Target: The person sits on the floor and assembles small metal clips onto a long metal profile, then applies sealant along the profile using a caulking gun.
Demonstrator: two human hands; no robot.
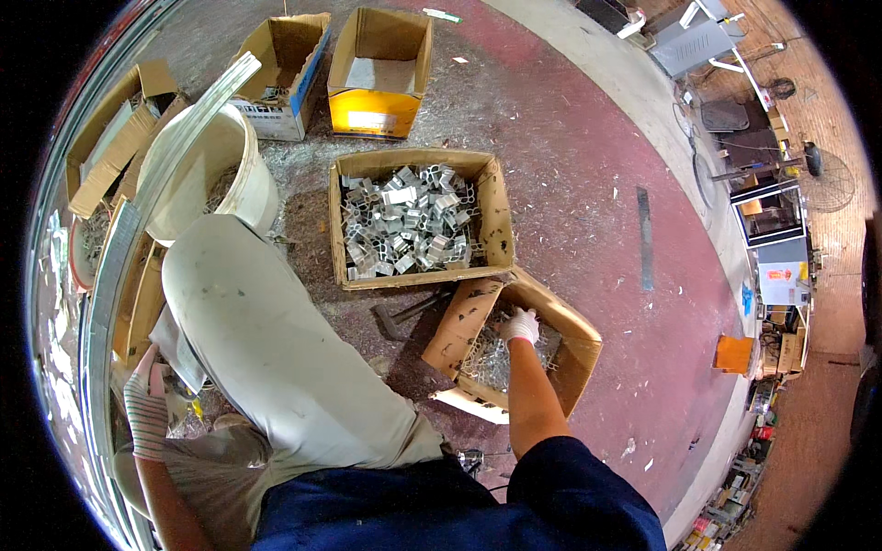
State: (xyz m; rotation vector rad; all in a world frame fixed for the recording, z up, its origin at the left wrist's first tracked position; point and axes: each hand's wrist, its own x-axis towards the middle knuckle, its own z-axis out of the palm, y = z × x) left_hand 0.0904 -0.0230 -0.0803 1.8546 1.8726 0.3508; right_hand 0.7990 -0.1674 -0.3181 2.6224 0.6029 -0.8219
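- Work appears to be under way rather than finished: loose metal pieces (491, 360) are left in the lower open carton (579, 342), and the right hand (519, 326) is lowered among them.
- In the upper carton (496, 207), a large heap of short, shiny metal profile sections (404, 220) is held, lying at all angles; by this, a fair share seems to be done, though no exact share can be judged.
- The right hand's fingers are bent down at the loose pieces; whether anything is gripped cannot be told, as the fingertips are hidden.
- The left hand (143, 397) is held low beside the leg, its fingers at a grey flat piece (180, 354); whether that piece is grasped or only touched cannot be made out.
- A hammer (397, 320) is laid on the floor (597, 184) between the leg and the lower carton, just below the upper one.
- The left side is crowded by a white bucket (264, 197) and long metal bars (207, 118), by which part of the bucket is covered; the space between the hands is blocked by the bent knee (216, 262).
- Farther ahead, a yellow carton (377, 112) and a blue-and-white carton (280, 121) are placed side by side.
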